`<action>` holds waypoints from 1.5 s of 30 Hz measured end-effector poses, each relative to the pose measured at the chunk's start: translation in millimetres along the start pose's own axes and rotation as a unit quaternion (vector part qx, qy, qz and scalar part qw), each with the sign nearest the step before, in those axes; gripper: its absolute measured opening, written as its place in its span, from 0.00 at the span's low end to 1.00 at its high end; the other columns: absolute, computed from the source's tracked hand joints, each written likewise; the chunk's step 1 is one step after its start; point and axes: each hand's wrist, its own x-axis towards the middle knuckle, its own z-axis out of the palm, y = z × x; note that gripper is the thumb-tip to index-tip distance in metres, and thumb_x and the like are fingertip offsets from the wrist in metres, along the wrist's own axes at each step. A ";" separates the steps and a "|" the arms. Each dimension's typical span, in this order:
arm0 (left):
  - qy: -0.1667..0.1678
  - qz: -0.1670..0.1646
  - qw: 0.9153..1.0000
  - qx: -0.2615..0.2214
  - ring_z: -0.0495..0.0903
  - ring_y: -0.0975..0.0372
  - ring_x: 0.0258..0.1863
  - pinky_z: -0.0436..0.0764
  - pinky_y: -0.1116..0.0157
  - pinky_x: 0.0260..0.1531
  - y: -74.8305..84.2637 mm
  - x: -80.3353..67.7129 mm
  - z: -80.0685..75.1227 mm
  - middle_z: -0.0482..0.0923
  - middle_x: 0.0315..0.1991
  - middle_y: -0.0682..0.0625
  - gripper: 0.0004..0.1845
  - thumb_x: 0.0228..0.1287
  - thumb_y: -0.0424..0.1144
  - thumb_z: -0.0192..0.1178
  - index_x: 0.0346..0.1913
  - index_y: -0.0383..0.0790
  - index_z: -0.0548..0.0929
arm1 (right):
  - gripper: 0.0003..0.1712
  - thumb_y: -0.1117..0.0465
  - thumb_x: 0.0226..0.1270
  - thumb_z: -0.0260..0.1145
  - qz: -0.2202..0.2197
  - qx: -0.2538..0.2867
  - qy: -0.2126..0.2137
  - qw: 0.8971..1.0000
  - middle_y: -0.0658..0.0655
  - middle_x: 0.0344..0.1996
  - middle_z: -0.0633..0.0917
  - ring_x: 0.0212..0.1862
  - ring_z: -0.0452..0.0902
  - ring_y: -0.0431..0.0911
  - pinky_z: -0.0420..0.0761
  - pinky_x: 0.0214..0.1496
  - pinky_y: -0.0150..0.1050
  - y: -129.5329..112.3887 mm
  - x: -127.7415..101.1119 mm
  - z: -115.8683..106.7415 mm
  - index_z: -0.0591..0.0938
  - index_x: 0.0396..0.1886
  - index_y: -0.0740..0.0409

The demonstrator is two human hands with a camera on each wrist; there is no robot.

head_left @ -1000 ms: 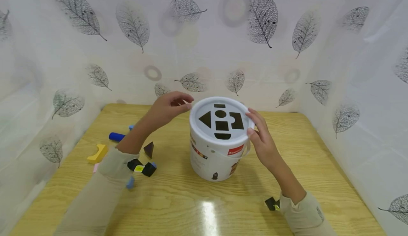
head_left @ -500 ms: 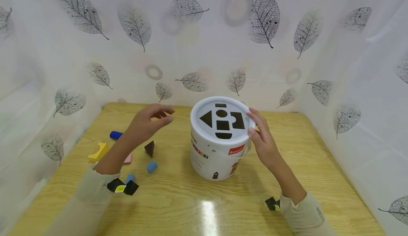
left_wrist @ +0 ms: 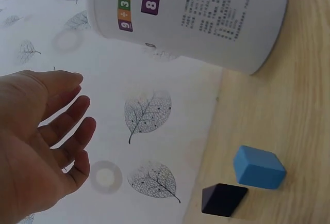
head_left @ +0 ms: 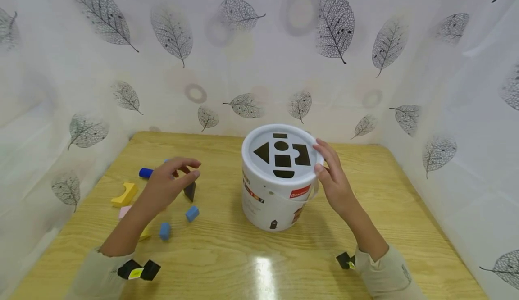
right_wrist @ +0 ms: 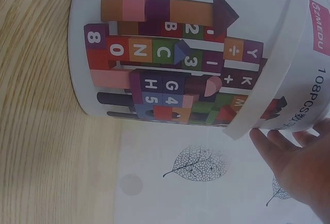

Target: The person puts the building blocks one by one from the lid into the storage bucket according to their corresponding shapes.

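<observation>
A white bucket [head_left: 275, 201] with a white shape-sorter lid [head_left: 282, 156] stands mid-table; its printed side fills the right wrist view [right_wrist: 180, 53]. My right hand [head_left: 324, 160] rests with straight fingers against the lid's right rim [right_wrist: 242, 126]. My left hand [head_left: 178, 176] hovers left of the bucket with relaxed fingers, holding nothing [left_wrist: 62, 126]. Just beside and below it lie a dark triangular block [head_left: 189, 191] and a blue block [head_left: 192, 213]. Both blocks show in the left wrist view, dark [left_wrist: 223, 199] and blue [left_wrist: 258, 167].
More blocks lie on the wooden table [head_left: 405, 201] at the left: a dark blue cylinder [head_left: 146, 173], a yellow arch [head_left: 125, 194], a pink piece [head_left: 124, 211] and a light blue cylinder [head_left: 164, 230]. Leaf-patterned white walls [head_left: 446, 88] close three sides.
My left hand has left the lid's rim and moved left and down to above the loose blocks. The right hand and bucket have stayed put.
</observation>
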 end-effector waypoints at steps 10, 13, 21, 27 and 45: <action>-0.002 -0.056 0.998 0.033 0.77 0.59 0.48 0.71 0.57 0.47 -28.9 -33.5 5.8 0.82 0.54 0.52 0.18 0.75 0.52 0.57 0.59 0.48 0.81 | 0.28 0.63 0.80 0.47 0.000 -0.001 -0.001 1.000 0.52 0.79 0.54 0.77 0.54 0.51 0.66 0.67 0.22 -1.4 -0.1 0.7 0.63 0.77 0.54; -0.007 -0.072 0.997 0.038 0.77 0.58 0.48 0.75 0.58 0.45 -34.7 -40.2 7.1 0.81 0.55 0.52 0.20 0.74 0.54 0.57 0.59 0.47 0.82 | 0.28 0.63 0.80 0.46 -0.001 -0.001 -0.001 1.000 0.52 0.79 0.54 0.77 0.54 0.51 0.67 0.66 0.22 -1.5 -0.2 0.7 0.63 0.77 0.54; -0.024 -0.105 0.994 0.026 0.76 0.58 0.47 0.79 0.63 0.41 -49.3 -53.7 12.8 0.81 0.55 0.50 0.22 0.73 0.54 0.59 0.60 0.43 0.81 | 0.28 0.62 0.80 0.47 -0.002 -0.002 -0.002 1.000 0.51 0.79 0.55 0.77 0.54 0.50 0.67 0.66 0.22 0.5 -0.2 0.7 0.63 0.77 0.54; -0.026 -0.093 0.993 0.061 0.78 0.57 0.47 0.78 0.60 0.42 -58.0 -58.1 18.5 0.83 0.54 0.47 0.21 0.71 0.51 0.62 0.59 0.41 0.83 | 0.28 0.62 0.80 0.47 -0.003 -0.001 -0.002 1.000 0.51 0.79 0.55 0.77 0.53 0.50 0.67 0.66 0.22 1.1 -0.2 0.6 0.64 0.77 0.54; -0.066 -0.079 0.982 0.158 0.82 0.56 0.45 0.77 0.51 0.43 -68.3 -59.9 28.8 0.86 0.47 0.56 0.19 0.62 0.50 0.70 0.55 0.49 0.86 | 0.28 0.62 0.80 0.46 -0.001 0.000 0.000 1.000 0.51 0.79 0.55 0.77 0.54 0.50 0.67 0.65 0.21 -0.5 -0.2 1.2 0.64 0.77 0.53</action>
